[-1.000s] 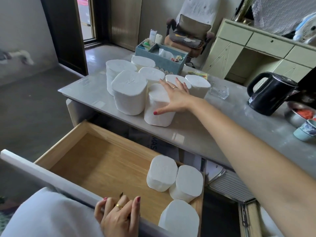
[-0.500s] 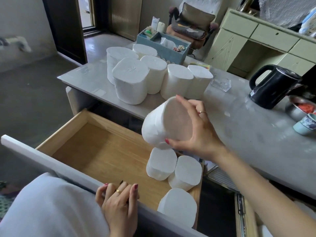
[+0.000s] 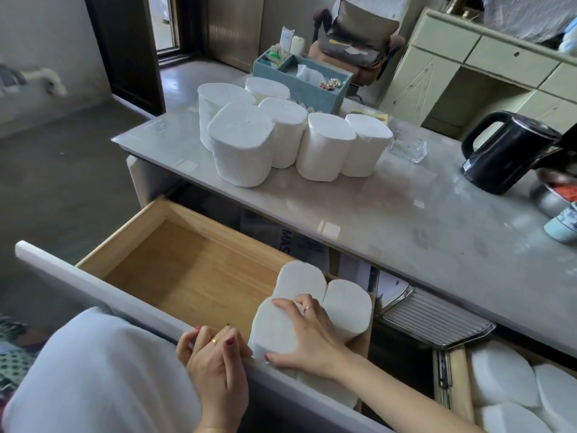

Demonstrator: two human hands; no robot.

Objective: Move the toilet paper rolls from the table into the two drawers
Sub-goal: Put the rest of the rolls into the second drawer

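Observation:
Several white toilet paper rolls (image 3: 240, 148) stand upright in a cluster on the grey table (image 3: 406, 220). Below it, the open wooden left drawer (image 3: 187, 260) holds rolls in its right end. My right hand (image 3: 309, 332) lies over a toilet paper roll (image 3: 274, 332) there, fingers wrapped on its top and side, next to two other rolls (image 3: 346, 307). My left hand (image 3: 215, 357) curls over the drawer's white front panel (image 3: 93, 285). A second drawer (image 3: 452, 382) at the lower right contains several rolls (image 3: 499, 376).
A black kettle (image 3: 505, 151), a metal bowl (image 3: 552, 195) and a cup (image 3: 562, 226) sit on the table's right. A glass dish (image 3: 409, 148) and a blue organiser box (image 3: 303, 82) stand behind the rolls. A ridged metal tray (image 3: 437, 320) lies under the tabletop.
My right hand took a roll from the table's cluster, carried it down and set it into the left drawer beside the others. My left hand stayed on the drawer front.

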